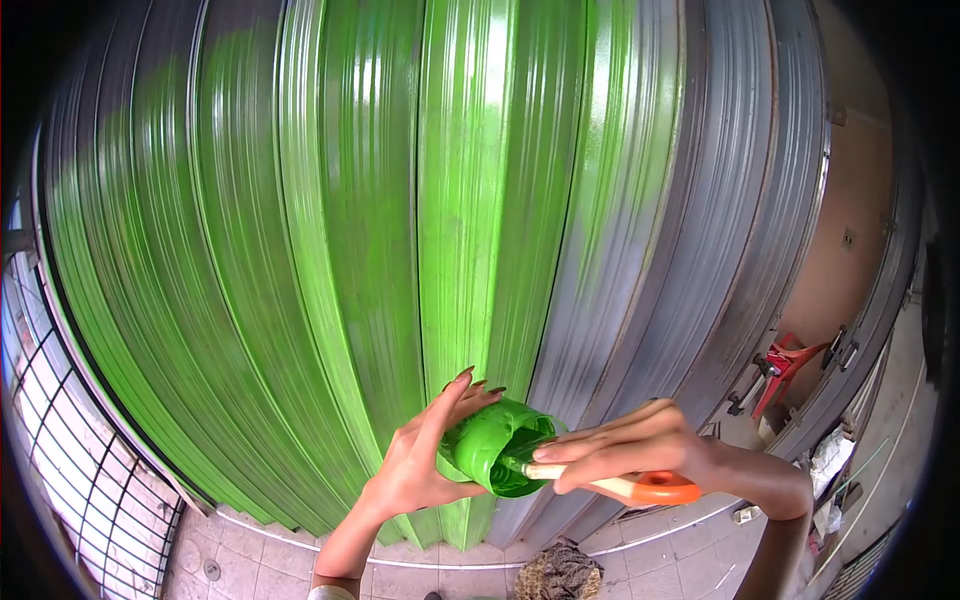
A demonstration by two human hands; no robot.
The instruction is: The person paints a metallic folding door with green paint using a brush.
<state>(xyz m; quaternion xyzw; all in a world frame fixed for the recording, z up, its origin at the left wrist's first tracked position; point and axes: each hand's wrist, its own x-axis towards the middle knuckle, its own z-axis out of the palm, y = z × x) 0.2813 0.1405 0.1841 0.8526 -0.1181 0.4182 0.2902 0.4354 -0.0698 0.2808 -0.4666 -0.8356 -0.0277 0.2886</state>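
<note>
My left hand [418, 458] is wrapped round a green, paint-covered container [480, 445], tilted with its opening toward the right. My right hand [635, 450] holds a brush [600, 483] with a pale handle and an orange end; its bristle end is inside the container's mouth, smeared with green paint. Behind both hands stands a ribbed metal shutter [465, 230], bright green over its left and middle panels. On the right its panels are grey, with a ragged paint edge between the two colours.
A crumpled patterned cloth [560, 572] lies on the tiled floor [420, 580] below. A black metal grille [75, 440] is at the lower left. At the right are a red metal object [785, 370] and some white scraps [830, 458] beside the wall.
</note>
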